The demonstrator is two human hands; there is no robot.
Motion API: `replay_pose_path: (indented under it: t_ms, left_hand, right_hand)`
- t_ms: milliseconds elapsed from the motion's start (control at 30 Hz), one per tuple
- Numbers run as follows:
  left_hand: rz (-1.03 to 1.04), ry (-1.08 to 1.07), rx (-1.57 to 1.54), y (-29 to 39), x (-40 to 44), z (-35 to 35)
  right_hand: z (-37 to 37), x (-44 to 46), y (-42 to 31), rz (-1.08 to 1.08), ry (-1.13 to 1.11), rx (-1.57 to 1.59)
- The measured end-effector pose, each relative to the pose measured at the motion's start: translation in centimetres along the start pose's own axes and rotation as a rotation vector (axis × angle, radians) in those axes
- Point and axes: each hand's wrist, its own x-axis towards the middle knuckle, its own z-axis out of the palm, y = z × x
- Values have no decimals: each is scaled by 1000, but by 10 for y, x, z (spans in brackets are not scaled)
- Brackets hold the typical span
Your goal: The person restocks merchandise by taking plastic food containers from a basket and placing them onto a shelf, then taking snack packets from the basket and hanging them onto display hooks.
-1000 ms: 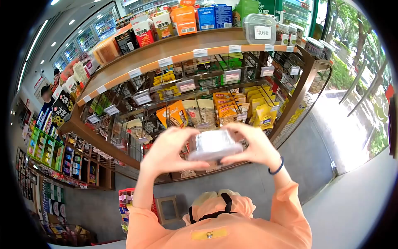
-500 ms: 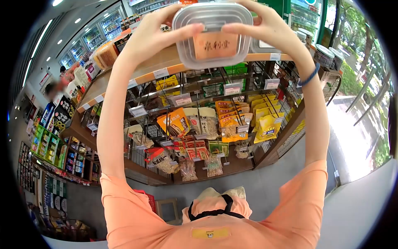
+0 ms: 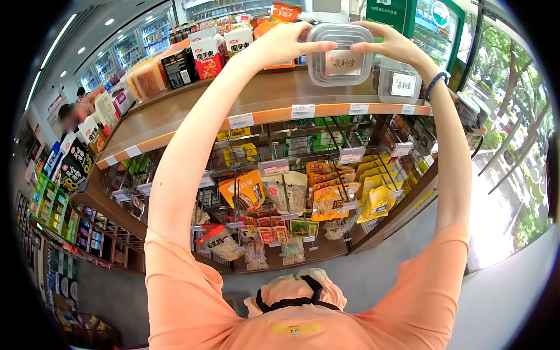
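Observation:
A clear plastic container (image 3: 340,69) with a white label bearing dark characters is upright over the top board of the shelf unit (image 3: 265,96). My left hand (image 3: 293,45) grips its left side, thumb laid across the front. My right hand (image 3: 387,45) holds the other side the same way, with a dark blue band on that wrist. Whether the container's base touches the board cannot be told. Just right of it stands a similar labelled container (image 3: 400,81).
Snack boxes (image 3: 207,57) line the back left of the top board. Lidded jars (image 3: 468,108) stand at its right end. Hanging snack bags (image 3: 332,189) fill the racks below. A person (image 3: 69,116) with a blurred head is at the far left.
Both hands first rose with the container, then moved away from me and slightly right over the board. The view has shifted, and more of the boxes and the neighbouring container shows.

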Motion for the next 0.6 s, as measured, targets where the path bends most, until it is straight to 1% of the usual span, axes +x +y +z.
replay_pose_path:
  t_ms: [67, 100, 133, 167, 200, 233, 300, 367, 500, 567, 600]
  left_hand:
    - [-53, -107, 74, -2, 2, 5]
    - [-59, -108, 74, -3, 2, 8]
    - [-43, -119, 40, -5, 2, 11]
    - [-31, -131, 4, -6, 1, 14]
    - [-67, -201, -6, -4, 1, 13]
    - [-72, -202, -5, -2, 0, 14]
    - [-108, -222, 19, 3, -2, 19]
    - [-111, -257, 3, 0, 2, 25]
    - [-117, -280, -50, 9, 3, 24]
    - [-154, -327, -8, 14, 4, 21]
    - [-158, -325, 17, 12, 6, 23]
  right_hand:
    - [2, -4, -1, 21, -19, -12]
    - [3, -5, 0, 41, -34, -26]
    - [6, -4, 7, 6, 4, -109]
    - [6, -4, 12, 5, -3, -102]
    - [3, -4, 10, 41, -63, -103]
    - [1, -4, 10, 78, -122, -105]
    - [1, -6, 12, 59, -128, -95]
    - [-2, -8, 10, 79, -194, -170]
    - [-8, -9, 10, 75, -226, -134]
    - [-9, -8, 8, 108, -261, -129]
    - [-8, -9, 7, 74, -242, -97]
